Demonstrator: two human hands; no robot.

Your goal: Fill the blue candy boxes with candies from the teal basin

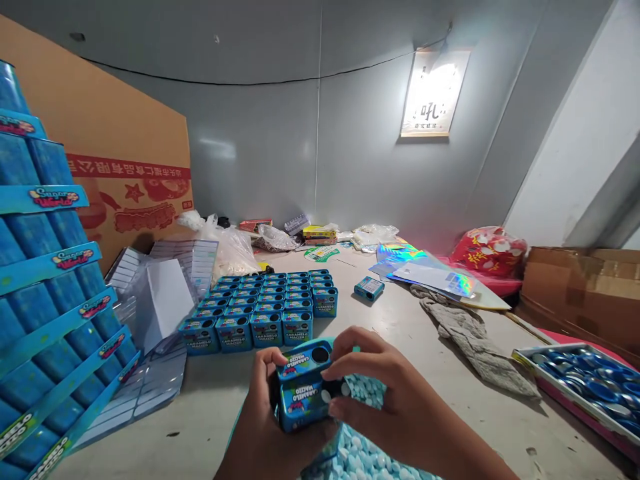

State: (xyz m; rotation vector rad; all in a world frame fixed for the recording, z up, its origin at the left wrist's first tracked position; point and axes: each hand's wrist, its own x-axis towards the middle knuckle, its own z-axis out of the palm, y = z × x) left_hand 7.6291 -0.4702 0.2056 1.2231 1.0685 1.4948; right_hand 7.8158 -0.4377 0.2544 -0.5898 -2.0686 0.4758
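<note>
Grey panels make up the back wall (250,153), and before it a pale worktop (215,413) stretches away under a bright lamp. Two blue tins (303,399), lettered "Caramelo Macizo", sit side by side in the left hand (280,437), just above the near part of the worktop. Its fingers are closed round them, the thumb along one edge. The right hand (400,380) comes in from the other side, its fingers (354,365) bent towards its thumb with a narrow space between, right at the end of the nearer tin. Small pale pieces show there; whether these fingers grip them, I cannot tell.

Below both hands spreads a heap of light-blue candies (370,460). Just beyond stand close rows of matching tins (265,310), and a lone tin (369,288) lies apart to their right. Farther right are shiny rainbow sheets (430,270), a crumpled grey cloth (465,340) and a shallow box of round blue metal pieces (595,387). On the left rises a tall stack of "Sugar World" trays (55,293) packed with blue containers, beside a big printed carton (140,147). A scroll (435,93) hangs on the wall at upper right.
</note>
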